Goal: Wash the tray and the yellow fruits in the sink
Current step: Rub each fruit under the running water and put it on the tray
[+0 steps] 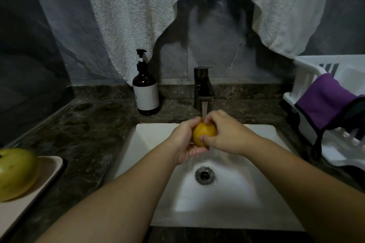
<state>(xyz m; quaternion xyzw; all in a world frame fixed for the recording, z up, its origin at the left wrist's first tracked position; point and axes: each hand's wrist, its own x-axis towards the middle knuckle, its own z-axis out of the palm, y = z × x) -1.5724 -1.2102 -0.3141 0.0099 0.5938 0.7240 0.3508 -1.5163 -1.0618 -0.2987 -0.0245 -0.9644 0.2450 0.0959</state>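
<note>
yellow fruit [204,132] under tap (wet), beige tray [49,169] left

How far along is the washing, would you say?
Nothing looks finished for certain. In hand: both hands, left and right, hold one yellow fruit under the running tap over the sink. Left: a second fruit sits on the tray on the counter.

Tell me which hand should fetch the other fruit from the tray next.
Left, probably. The second fruit sits on the tray at the far left. The right hand could hold the fruit alone over the sink.
</note>
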